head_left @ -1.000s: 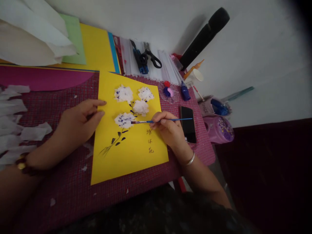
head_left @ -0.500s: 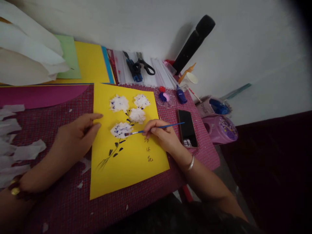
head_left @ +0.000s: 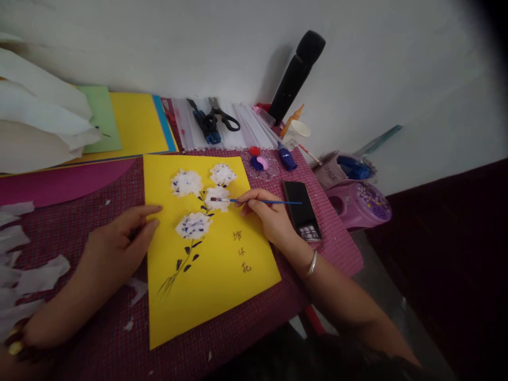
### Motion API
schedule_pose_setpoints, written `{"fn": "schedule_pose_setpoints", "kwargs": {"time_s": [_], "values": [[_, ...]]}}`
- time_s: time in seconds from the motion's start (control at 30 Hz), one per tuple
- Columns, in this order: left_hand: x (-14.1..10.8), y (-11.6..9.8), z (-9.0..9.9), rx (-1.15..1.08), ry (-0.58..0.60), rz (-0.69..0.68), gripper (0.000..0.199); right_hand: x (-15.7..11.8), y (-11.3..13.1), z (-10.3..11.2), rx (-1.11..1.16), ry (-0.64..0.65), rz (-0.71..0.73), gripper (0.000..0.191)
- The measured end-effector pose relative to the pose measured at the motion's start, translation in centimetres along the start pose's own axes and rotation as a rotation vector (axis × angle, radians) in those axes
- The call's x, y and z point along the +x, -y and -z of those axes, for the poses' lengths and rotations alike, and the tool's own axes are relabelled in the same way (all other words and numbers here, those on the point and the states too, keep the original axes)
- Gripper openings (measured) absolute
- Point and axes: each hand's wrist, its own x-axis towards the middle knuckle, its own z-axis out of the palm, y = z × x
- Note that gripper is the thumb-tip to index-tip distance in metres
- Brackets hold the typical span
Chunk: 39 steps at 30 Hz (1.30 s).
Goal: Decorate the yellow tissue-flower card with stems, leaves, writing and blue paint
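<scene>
Yellow paper (head_left: 206,307) lies on the checked tablecloth, bearing several white crumpled-paper flowers, painted stems with dark leaves and handwritten characters. My right hand (head_left: 264,211) pinches a thin blue paintbrush (head_left: 270,201). Its bristle tip is over the middle-right flower (head_left: 217,193); whether it touches cannot be made out. Blue dabs mark the lower flower (head_left: 193,226) and the upper-left flower (head_left: 186,182), with smaller ones on the upper-right flower (head_left: 223,174). My left hand (head_left: 123,238) rests at the paper's left edge, thumb and index finger stretched apart, holding nothing.
Beyond the paper are a clear palette (head_left: 266,165) with red, blue and pink paint, a blue paint bottle (head_left: 286,157) and scissors (head_left: 222,116). A phone (head_left: 302,210) lies at the right. Torn white paper (head_left: 39,275) is scattered left. A purple bin (head_left: 357,206) stands past the table edge.
The brush in my right hand has moved from the lower flower up to the middle-right flower. My left hand stays at the paper's left edge. The whole view has shifted slightly.
</scene>
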Motion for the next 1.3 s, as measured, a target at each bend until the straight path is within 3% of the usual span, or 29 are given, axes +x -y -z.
{"fn": "schedule_pose_setpoints", "kwargs": {"time_s": [0.3,0.53,0.83,1.1,1.3], "values": [[0.1,0.1,0.1,0.01,0.016,-0.021,0.055,-0.1,0.5,-0.2,-0.015,0.014,0.031,0.014],[0.0,-0.2,0.5,0.035,0.026,0.001,0.054,-0.1,1.2,-0.6,-0.112,0.117,0.078,0.016],[0.3,-0.8,0.7,0.033,0.046,0.008,0.056,0.4,1.5,0.0,-0.065,-0.116,0.081,0.014],[0.1,-0.2,0.7,0.051,0.036,-0.014,0.048,0.9,0.7,-0.1,-0.079,-0.06,0.044,0.014],[0.0,0.2,0.6,0.049,0.045,-0.005,0.047,0.3,1.9,0.5,-0.029,-0.123,0.089,0.013]]}}
